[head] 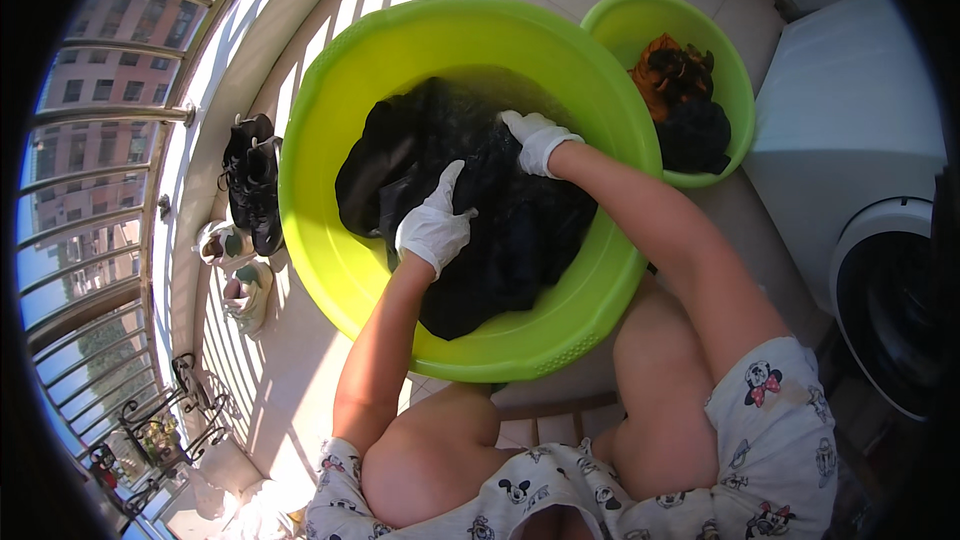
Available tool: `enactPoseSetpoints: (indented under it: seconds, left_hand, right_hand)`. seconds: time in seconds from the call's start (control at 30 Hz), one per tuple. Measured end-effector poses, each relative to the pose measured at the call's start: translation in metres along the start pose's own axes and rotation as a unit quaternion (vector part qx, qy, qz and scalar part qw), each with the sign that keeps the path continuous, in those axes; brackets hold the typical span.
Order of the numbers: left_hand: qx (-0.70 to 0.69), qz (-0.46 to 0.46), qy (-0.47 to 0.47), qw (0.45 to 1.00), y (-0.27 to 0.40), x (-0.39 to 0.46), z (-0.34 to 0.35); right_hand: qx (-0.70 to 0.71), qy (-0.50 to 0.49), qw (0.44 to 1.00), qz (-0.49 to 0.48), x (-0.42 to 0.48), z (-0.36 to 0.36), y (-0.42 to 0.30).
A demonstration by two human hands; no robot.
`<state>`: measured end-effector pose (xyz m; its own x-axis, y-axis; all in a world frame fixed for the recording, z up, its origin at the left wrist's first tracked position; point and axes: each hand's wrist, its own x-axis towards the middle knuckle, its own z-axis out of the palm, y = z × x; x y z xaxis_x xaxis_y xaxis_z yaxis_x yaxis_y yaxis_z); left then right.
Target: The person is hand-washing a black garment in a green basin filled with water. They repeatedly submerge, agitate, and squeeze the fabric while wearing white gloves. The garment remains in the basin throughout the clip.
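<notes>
A large lime-green plastic basin (330,262) stands on the floor before me, holding water and wet black cloth (510,240). My left hand (437,229), in a white glove, rests against the cloth near the middle, index finger stretched forward; whether it pinches any fabric cannot be told. My right hand (536,139), gloved in white too, is at the cloth's upper right edge by the water, its fingertips partly hidden. Behind on the right, a smaller green basin (739,90) holds a crumpled orange-and-black cloth (667,75) and a black cloth (691,136).
Black shoes (253,184) and pale shoes (247,296) stand left of the large basin, beside a barred window (97,116). A white front-loading washing machine (840,127) is at the right. A black metal scrollwork rack (176,420) stands at lower left.
</notes>
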<state>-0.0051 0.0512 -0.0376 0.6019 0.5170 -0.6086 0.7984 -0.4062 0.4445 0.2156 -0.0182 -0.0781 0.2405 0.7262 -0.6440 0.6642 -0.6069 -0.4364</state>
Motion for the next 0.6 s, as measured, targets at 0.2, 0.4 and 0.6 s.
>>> enactPoseSetpoints:
  seconds: [0.2,0.4,0.6]
  left_hand:
    - [-0.119,0.106,0.162,0.974,-0.013,-0.005,0.007]
    - [0.166,0.137,0.019,0.976,0.012,-0.018,0.01]
    - [0.23,0.099,-0.163,0.954,0.011,0.011,0.02]
  right_hand:
    - [-0.087,0.219,0.957,-0.168,-0.056,0.0,-0.013]
    - [-0.128,0.191,0.931,-0.285,-0.102,0.037,-0.011]
    - [-0.27,-0.083,0.95,-0.133,-0.065,0.047,-0.037]
